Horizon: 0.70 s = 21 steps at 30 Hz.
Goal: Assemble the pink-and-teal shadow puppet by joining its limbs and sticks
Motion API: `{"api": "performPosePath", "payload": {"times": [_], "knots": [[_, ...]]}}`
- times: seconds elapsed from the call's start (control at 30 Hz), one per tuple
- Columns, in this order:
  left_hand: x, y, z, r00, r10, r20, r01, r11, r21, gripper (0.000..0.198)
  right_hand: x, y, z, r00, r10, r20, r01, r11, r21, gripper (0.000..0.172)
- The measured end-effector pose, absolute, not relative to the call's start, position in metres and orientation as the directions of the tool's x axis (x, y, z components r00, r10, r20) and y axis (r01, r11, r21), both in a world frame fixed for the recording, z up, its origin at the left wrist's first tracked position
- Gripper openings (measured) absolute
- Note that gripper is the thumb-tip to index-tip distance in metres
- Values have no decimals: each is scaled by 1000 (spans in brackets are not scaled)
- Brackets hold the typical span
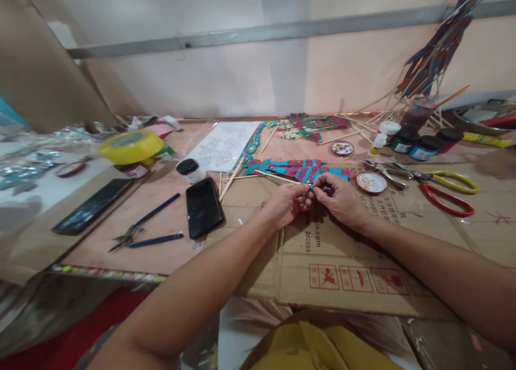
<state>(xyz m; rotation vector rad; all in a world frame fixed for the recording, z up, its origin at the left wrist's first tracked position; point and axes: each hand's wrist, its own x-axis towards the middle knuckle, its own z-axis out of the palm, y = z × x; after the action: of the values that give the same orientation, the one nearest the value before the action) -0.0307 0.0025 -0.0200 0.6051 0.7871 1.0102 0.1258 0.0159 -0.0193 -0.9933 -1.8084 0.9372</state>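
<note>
My left hand [288, 204] and my right hand [339, 199] meet fingertip to fingertip above the cardboard sheet [346, 252]. A thin wooden stick [278, 177] runs leftward from my left hand's pinched fingers. Between both sets of fingertips is a tiny shiny, bluish piece [310, 187], too small to name. My right hand is closed in a pinch at it. Just behind the hands lie flat blue and dark red striped pieces [300, 170] with glittery surfaces. To the right of my right hand is a round lid with small beads [371, 182].
Right: pliers [386, 174], scissors [447, 190], paint jars [425, 147] and a cup of sticks [417, 112]. Left: a phone [204, 208], blue-handled nippers [141, 227], a dark flat slab [92, 206], yellow tape [131, 146]. Behind are a drawing sheet [221, 144] and a second bead lid [342, 147].
</note>
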Motion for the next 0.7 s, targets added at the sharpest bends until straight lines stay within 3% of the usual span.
{"api": "performPosePath", "payload": {"times": [0.27, 0.7], "knots": [[-36, 5, -21, 346, 895, -283, -426, 418, 802, 23, 131, 22, -24, -390, 855, 342, 286, 465, -838, 4], [-34, 6, -22, 329, 910, -251, -458, 386, 801, 32, 128, 19, -17, -363, 879, 310, 278, 420, -864, 5]]}}
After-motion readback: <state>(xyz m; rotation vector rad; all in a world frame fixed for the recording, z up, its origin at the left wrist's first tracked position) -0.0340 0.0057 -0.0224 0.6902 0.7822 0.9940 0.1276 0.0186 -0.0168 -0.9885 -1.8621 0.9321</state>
